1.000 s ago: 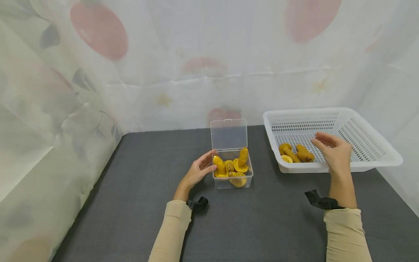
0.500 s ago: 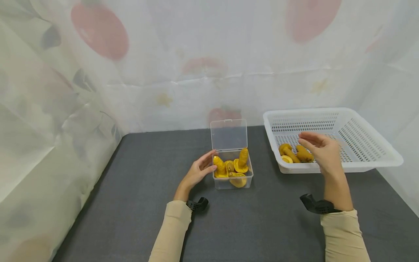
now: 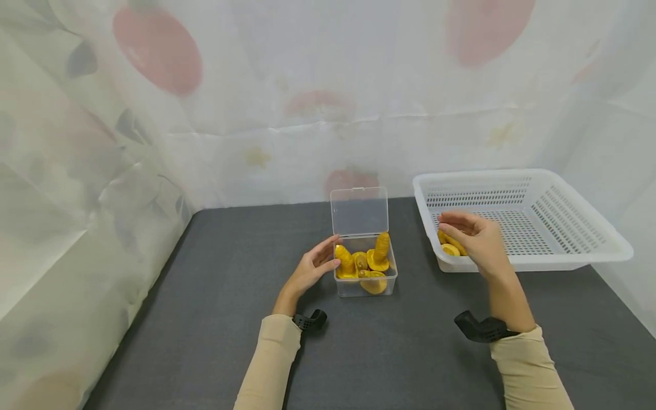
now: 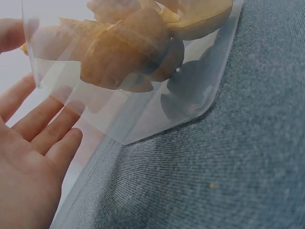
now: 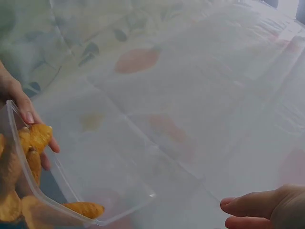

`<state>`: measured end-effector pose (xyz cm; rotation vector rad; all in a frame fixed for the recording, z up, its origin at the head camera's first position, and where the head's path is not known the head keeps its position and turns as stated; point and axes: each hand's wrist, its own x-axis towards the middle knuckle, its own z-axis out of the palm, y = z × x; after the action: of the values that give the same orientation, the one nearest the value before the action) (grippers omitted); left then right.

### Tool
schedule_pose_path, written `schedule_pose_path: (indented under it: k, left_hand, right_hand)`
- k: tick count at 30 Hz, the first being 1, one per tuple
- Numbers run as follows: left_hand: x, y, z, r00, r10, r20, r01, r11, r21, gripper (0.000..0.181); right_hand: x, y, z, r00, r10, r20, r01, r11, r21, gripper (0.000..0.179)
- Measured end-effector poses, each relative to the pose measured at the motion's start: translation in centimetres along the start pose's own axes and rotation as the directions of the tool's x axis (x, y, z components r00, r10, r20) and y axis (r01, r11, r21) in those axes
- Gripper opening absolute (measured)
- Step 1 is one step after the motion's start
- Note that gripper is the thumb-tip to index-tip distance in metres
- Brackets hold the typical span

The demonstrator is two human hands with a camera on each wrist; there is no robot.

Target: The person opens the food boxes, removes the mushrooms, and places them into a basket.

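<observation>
Box of clear plastic (image 3: 351, 289), upright on the table near its middle, carries several yellow mushroom-shaped pieces. One piece on the right (image 3: 381, 246) has its stem pointing up, well above the rim; one on the left (image 3: 344, 263) rises beside the wall; a smaller one (image 3: 360, 260) sits between them, and another (image 3: 375, 283) lies low behind the front wall. The clear lid (image 3: 360, 210) stands raised at the back edge.

The left hand (image 3: 306, 270) is at the box's left side, its fingers fairly straight and parted from the thumb, with the tips at the wall; whether every fingertip touches the plastic cannot be told.

To the right of the box and apart from it is a white slotted basket (image 3: 523, 233). In its near left corner lie more yellow pieces: a ring-like one with a pale middle (image 3: 450, 249) and another (image 3: 458, 245) partly covered by the right hand (image 3: 479, 236). That hand is over the basket, fingers and thumb loosely bent, a gap between their tips.

Each wrist wears a black strap, below which come beige sleeves (image 3: 269, 364). The table (image 3: 230, 285) is dark grey. Behind it hangs a pale sheet (image 3: 287, 145) printed with red fruit and yellow stars.
</observation>
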<state>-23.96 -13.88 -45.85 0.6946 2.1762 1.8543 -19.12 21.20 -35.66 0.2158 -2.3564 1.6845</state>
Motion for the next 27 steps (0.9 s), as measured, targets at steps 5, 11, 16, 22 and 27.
schedule_pose_path:
  k: [5, 11, 16, 22, 27]
  left_hand:
    - [0.1, -0.1, 0.0, 1.000, 0.015, 0.009, -0.015, 1.000, 0.003, 0.061]
    - [0.1, -0.1, 0.1, 1.000, 0.027, 0.002, -0.027, 1.000, -0.004, 0.060]
    - [0.0, -0.3, 0.1, 1.000, 0.019, 0.002, -0.019, 1.000, -0.007, 0.060]
    - [0.0, -0.4, 0.1, 1.000, 0.029, -0.003, -0.029, 1.000, -0.004, 0.060]
    - [0.0, -0.4, 0.0, 1.000, 0.024, -0.003, -0.024, 1.000, -0.004, 0.061]
  right_hand:
    - [-0.2, -0.1, 1.1, 0.999, 0.003, 0.048, -0.003, 1.000, -0.006, 0.041]
    - [-0.1, 0.1, 2.6, 0.990, 0.021, 0.140, -0.025, 0.999, 0.023, 0.044]
    - [0.1, 0.6, 4.5, 0.981, 0.061, 0.183, -0.059, 0.998, -0.015, 0.040]
    - [0.7, 1.1, 6.5, 0.976, 0.095, 0.197, -0.085, 0.995, -0.061, 0.043]
    - [1.4, 1.5, 7.6, 0.979, 0.090, 0.184, -0.076, 0.994, -0.080, 0.044]
